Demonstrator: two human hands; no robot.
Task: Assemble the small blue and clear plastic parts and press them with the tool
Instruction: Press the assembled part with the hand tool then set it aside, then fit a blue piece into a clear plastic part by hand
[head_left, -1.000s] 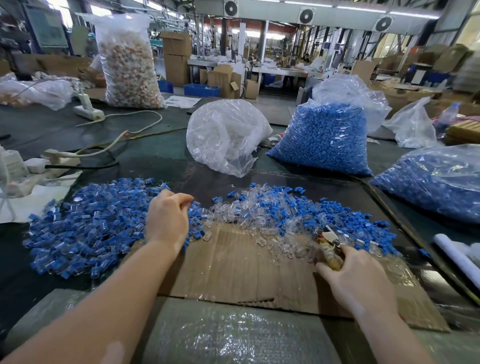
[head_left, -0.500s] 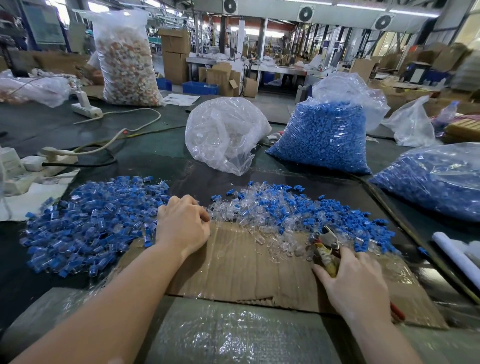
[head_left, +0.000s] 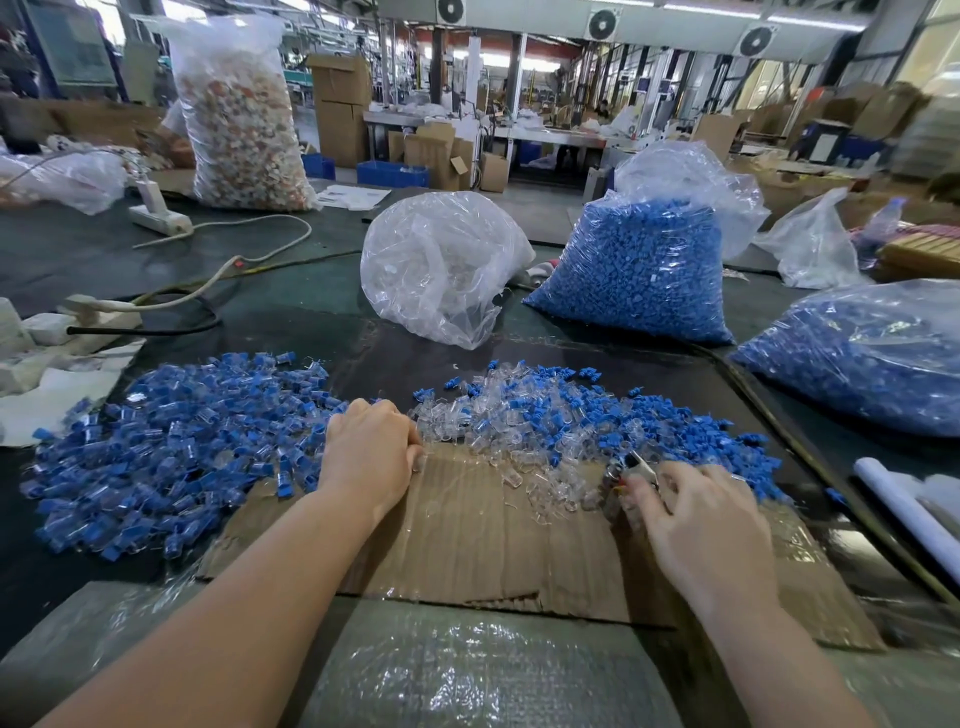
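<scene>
Left hand (head_left: 371, 452) now moved right to the cardboard's (head_left: 467, 540) far edge, fingers curled into the clear and blue parts (head_left: 545, 415), right hand (head_left: 696, 519) still gripping the tool (head_left: 631, 470) beside that pile

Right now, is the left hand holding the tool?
No. The left hand rests at the near edge of the parts piles with no tool in it; the tool is gripped by the right hand.

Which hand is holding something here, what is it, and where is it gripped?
The right hand grips the pliers-like tool by its handles; its metal tip pokes out. The left hand is curled at the clear parts; any hold is hidden.
</scene>
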